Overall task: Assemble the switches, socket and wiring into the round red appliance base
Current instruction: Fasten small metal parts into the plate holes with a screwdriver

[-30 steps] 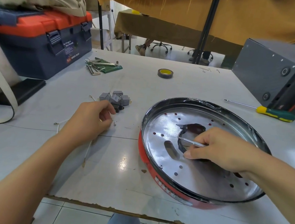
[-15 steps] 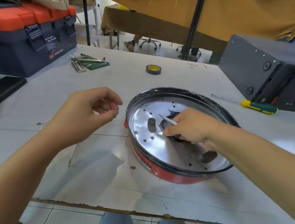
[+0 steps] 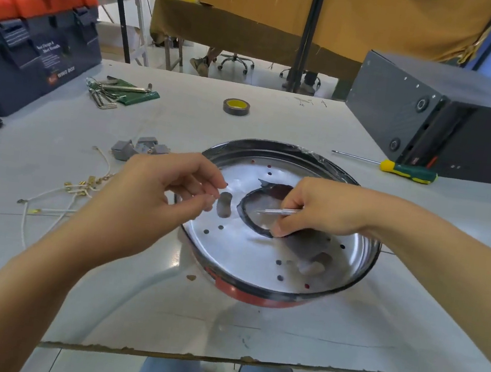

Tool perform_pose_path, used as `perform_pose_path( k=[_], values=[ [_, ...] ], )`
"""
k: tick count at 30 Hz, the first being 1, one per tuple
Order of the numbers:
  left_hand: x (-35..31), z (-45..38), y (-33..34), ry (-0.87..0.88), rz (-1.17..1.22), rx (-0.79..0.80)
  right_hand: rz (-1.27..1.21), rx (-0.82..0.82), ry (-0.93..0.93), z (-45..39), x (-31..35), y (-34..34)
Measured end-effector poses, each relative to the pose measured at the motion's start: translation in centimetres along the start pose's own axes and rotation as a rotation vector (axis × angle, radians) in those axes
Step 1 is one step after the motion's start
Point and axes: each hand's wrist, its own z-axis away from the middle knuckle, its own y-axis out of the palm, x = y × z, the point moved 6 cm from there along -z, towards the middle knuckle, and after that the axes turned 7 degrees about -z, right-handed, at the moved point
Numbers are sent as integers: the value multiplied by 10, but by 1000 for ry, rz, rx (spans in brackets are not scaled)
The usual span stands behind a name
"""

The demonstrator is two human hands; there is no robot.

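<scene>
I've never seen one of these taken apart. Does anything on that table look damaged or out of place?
Yes. The table has a chipped, ragged front edge. Inside the round red base, the dark ring around the centre opening looks torn and uneven. The white wires lie loosely tangled.

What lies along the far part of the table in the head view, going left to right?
Toolbox → hex keys on green pouch → tape roll → screwdriver, beside the dark metal box.
</scene>
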Motion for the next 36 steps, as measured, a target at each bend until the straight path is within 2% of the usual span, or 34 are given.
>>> perform_pose_path(
  k=[7, 15, 24, 29, 36],
  values=[
    [-11, 1, 10, 56, -27, 114, -53, -1, 22, 5, -2, 9],
    [-31, 3, 30, 130, -47, 301, -93, -150, -76, 8, 2, 13],
    [-40, -3, 41, 172, -109, 330, -72, -150, -163, 9, -1, 9],
    [-42, -7, 49, 195, -133, 398, -67, -149, -206, 6, 0, 5],
    [-41, -9, 58, 180, -154, 446, 27, -162, -268, 2, -1, 2]
  ],
)
